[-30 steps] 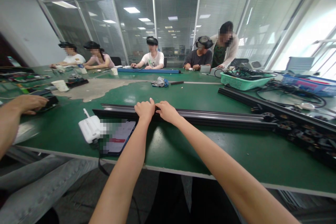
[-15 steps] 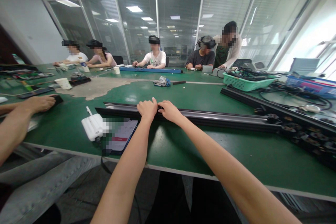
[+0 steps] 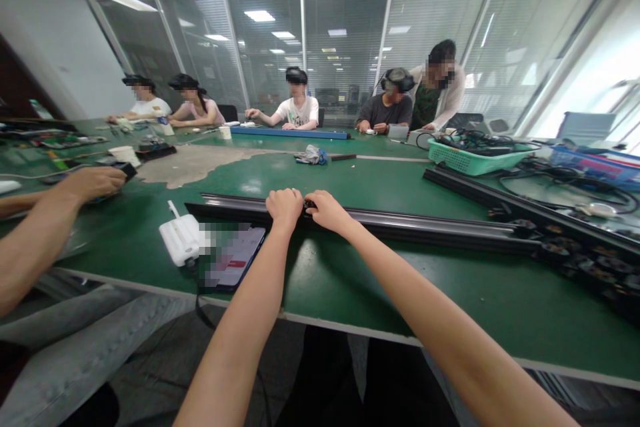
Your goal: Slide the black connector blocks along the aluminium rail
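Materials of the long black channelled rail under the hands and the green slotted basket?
Long black channelled rail: looks like metal, possibly anodised aluminium, satin; a greyish sheen runs along its groove. Plastic not excluded.
Green slotted basket: likely moulded plastic, semi-matte; even colour and repeated wall openings suggest it.

Head-worn view faces across green table (image 3: 325,293)

It looks forward and down from the wearer's head, past the left hand (image 3: 283,207) and right hand (image 3: 329,211) at mid-frame, to the distant glass partition (image 3: 345,20) behind the table.
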`<state>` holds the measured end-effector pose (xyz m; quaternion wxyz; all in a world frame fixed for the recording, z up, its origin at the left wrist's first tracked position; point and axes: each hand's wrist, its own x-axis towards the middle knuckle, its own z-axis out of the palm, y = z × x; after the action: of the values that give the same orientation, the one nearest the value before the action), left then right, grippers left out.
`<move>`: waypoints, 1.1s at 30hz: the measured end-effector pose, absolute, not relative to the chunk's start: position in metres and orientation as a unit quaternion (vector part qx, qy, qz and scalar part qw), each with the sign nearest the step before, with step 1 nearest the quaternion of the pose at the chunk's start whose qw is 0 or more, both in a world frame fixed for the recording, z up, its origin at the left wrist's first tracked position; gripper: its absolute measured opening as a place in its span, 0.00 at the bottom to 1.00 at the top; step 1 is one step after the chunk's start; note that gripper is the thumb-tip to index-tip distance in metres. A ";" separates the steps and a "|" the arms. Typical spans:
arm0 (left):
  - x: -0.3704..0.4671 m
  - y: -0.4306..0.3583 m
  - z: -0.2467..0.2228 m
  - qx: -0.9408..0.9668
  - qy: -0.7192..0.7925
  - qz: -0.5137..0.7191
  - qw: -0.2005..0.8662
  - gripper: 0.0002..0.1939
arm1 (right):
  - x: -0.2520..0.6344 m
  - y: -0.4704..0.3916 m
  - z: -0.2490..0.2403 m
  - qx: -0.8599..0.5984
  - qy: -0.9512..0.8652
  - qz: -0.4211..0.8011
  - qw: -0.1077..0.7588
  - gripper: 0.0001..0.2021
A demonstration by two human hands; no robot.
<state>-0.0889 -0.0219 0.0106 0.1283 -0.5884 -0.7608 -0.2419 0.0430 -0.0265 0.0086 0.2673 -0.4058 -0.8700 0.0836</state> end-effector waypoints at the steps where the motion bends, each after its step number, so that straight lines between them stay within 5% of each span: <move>1: -0.090 -0.022 0.011 -0.589 -0.760 -0.243 0.125 0.27 | 0.043 -0.026 0.008 -0.406 -0.869 0.085 0.269 0.11; 33: -0.079 -0.030 0.019 -0.615 -0.757 -0.194 0.106 0.21 | 0.082 -0.038 0.009 -0.420 -0.861 0.069 0.281 0.09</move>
<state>-0.0793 -0.0301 0.0188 0.1055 -0.6155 -0.7567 -0.1936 0.0824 -0.0377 0.0092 0.2806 -0.4195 -0.8605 0.0687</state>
